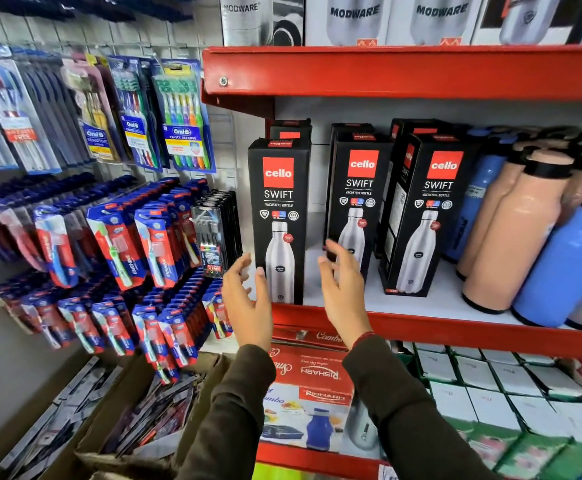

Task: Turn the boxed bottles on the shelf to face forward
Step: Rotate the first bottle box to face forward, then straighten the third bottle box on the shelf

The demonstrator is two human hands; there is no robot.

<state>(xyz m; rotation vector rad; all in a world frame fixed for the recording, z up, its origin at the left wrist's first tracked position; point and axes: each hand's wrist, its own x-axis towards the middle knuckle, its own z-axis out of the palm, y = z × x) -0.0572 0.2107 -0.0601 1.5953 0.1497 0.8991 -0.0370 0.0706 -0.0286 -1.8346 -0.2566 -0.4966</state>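
Three black Cello Swift bottle boxes stand in the front row on the red shelf [421, 327]. The left box [279, 216] and the middle box [357, 199] show their fronts. The right box [428, 216] stands slightly angled, its left side panel also showing. More black boxes stand behind them. My left hand [246, 299] hovers open just left of the left box, its thumb near the box's lower front. My right hand [345, 289] is open between the left and middle boxes, fingers spread, holding nothing.
Peach bottles [511, 233] and blue bottles [566, 261] crowd the shelf's right end. Toothbrush packs [151, 244] hang on the wall panel at left. Modware boxes [355, 19] sit on the shelf above. Rishabh cartons [314, 386] and white-and-green boxes [511, 400] lie below.
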